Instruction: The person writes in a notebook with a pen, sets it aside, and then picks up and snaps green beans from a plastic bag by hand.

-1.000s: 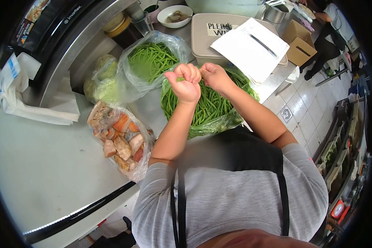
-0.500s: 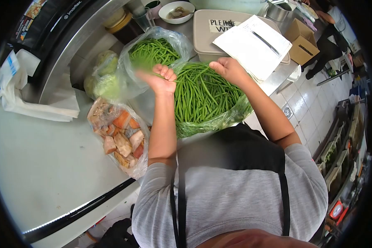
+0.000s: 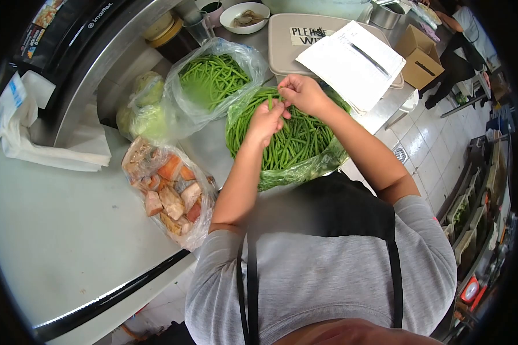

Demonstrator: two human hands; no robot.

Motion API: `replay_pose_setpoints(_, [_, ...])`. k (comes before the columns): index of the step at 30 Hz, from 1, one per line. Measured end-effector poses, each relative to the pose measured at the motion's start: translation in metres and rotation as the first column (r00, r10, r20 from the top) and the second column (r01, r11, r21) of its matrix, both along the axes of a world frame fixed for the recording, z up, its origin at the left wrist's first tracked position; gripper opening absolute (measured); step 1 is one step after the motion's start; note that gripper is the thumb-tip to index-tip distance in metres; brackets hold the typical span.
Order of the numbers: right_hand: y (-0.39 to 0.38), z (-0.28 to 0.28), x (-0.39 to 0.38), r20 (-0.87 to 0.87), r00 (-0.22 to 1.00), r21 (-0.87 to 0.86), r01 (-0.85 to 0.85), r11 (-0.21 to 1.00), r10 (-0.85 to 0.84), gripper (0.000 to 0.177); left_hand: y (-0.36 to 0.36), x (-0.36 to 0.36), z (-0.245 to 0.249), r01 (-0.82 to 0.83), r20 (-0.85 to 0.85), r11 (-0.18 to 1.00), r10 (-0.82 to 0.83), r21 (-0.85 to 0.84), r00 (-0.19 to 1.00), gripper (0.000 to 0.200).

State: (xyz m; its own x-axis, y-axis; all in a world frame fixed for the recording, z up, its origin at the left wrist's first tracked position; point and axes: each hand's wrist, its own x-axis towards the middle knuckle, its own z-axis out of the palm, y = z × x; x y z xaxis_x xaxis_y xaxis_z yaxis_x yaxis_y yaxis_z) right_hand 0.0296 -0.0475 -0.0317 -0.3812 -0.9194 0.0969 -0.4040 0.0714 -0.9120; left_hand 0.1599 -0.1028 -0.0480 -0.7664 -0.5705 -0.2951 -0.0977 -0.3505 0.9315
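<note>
A large pile of long green beans (image 3: 298, 142) lies in an opened clear plastic bag in front of me. Above it my left hand (image 3: 267, 122) is closed, with a bit of green bean (image 3: 270, 103) showing at its fingertips. My right hand (image 3: 306, 95) pinches close beside it, fingertips almost meeting the left ones; the bean between them is mostly hidden. Beyond, to the left, a second plastic bag (image 3: 258, 75) stands open with shorter bean pieces (image 3: 216, 77) inside.
Chunks of meat (image 3: 171, 201) fill a plastic bag on the left, near bagged pale green vegetables (image 3: 147, 109). A lidded tub (image 3: 279, 34) carries papers (image 3: 351, 63) at the back. A bowl (image 3: 227, 17) and cardboard box (image 3: 417, 57) stand farther off. Another person (image 3: 463, 49) is at upper right.
My left hand has come from the bag of bean pieces to the right, over the pile. My right hand has shifted slightly left, and both hands now meet.
</note>
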Motion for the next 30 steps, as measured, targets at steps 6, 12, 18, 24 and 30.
replay_pose_setpoints(6, [0.018,0.036,-0.011,-0.818,0.575,-0.028,-0.036,0.999,-0.003,0.011,-0.023,0.011,0.029,0.023,0.147,0.968,0.015,-0.25,0.989,0.017])
replay_pose_setpoints(12, [0.014,0.032,-0.003,-0.855,0.514,-0.087,-0.021,0.996,-0.064,0.012,-0.017,0.013,0.04,0.117,0.232,0.957,-0.054,-0.267,0.971,0.019])
replay_pose_setpoints(18, [0.019,0.026,-0.005,-0.477,0.877,-0.234,-0.184,0.955,0.052,0.009,-0.023,0.018,0.039,0.156,0.003,0.988,-0.156,-0.004,0.988,0.017])
replay_pose_setpoints(24, [0.031,0.027,-0.007,0.211,0.937,0.037,-0.294,0.955,0.28,0.026,-0.022,0.014,0.034,0.003,-0.281,0.978,0.057,0.208,0.958,0.015])
replay_pose_setpoints(30, [0.037,0.007,0.004,0.465,0.819,0.062,-0.408,0.911,0.335,0.024,-0.016,0.009,0.038,-0.122,-0.405,0.97,0.2,0.21,0.892,0.015])
